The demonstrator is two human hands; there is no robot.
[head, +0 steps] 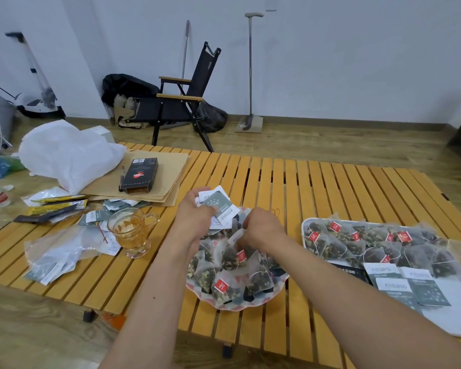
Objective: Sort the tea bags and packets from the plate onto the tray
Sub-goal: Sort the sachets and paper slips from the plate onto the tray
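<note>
Head view showed me the left hand [197, 217] gripping a few green-and-white packets [218, 206] above the far rim of the plate [250, 306]. The right hand [264, 231] pinched a pale bag [236, 237] in the plate's heap of tea bags [229, 283]. Just right of it, the tray [305, 227] held more bags and packets.

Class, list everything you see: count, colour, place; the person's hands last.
table: one, orange slats, foreground.
plate: one, red-patterned rim, centre.
tray: one, white, right.
tea bags: many, dark with red tags, plate and tray.
packets: several, grey-green and white, tray's near end, left hand.
cup: one, clear, amber drink, left of plate.
box: one, black, on brown paper, far left.
chair: one, black, behind table.
left hand: holds packets above plate.
right hand: fingers curled in plate's pile.
</note>
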